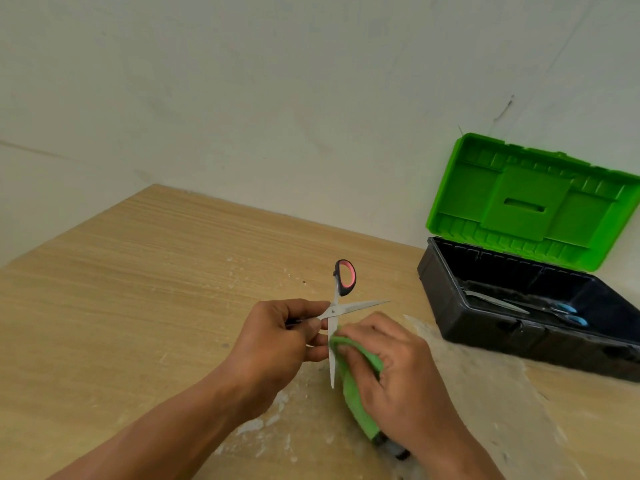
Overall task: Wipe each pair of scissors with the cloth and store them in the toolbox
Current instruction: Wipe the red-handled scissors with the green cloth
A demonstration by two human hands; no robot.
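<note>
Pinching splayed steel scissors (360, 306) with left hand (277, 336), right hand (393, 363) clutching soft green cloth (354, 389)

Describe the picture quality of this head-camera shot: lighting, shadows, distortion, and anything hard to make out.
Head view: soft, even light, no glare; only faint shadows under the left hand and right hand on the table; wide-angle bending bows the table edge and leans the toolbox; pink-handled scissors and cloth read clearly, blue-handled scissors in the dark box look dim.
</note>
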